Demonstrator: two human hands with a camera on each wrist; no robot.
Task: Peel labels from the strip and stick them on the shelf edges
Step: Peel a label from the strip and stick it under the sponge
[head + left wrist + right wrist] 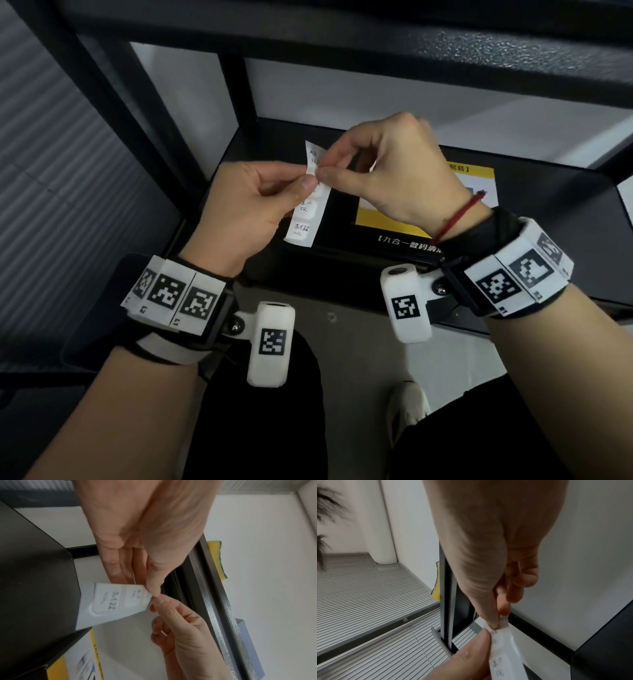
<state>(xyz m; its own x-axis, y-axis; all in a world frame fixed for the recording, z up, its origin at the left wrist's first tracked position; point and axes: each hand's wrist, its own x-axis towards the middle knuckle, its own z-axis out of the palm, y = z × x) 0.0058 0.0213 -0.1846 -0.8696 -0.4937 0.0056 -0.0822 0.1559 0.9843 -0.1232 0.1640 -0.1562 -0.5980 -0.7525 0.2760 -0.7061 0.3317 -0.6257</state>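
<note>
Above black shelf (513,192), head view: left hand (246,205) pinched label strip (310,205) between thumb and fingers; right hand (394,174) pinched one label at strip's upper part. Strip hung between hands, over yellow box (479,178). Left wrist view alone showed handwriting on labels; right wrist view alone showed slatted blinds (368,588).

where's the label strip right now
In the head view the label strip hangs mid-frame between both hands, pinched by the left hand and right hand, in front of the black shelf.
</note>
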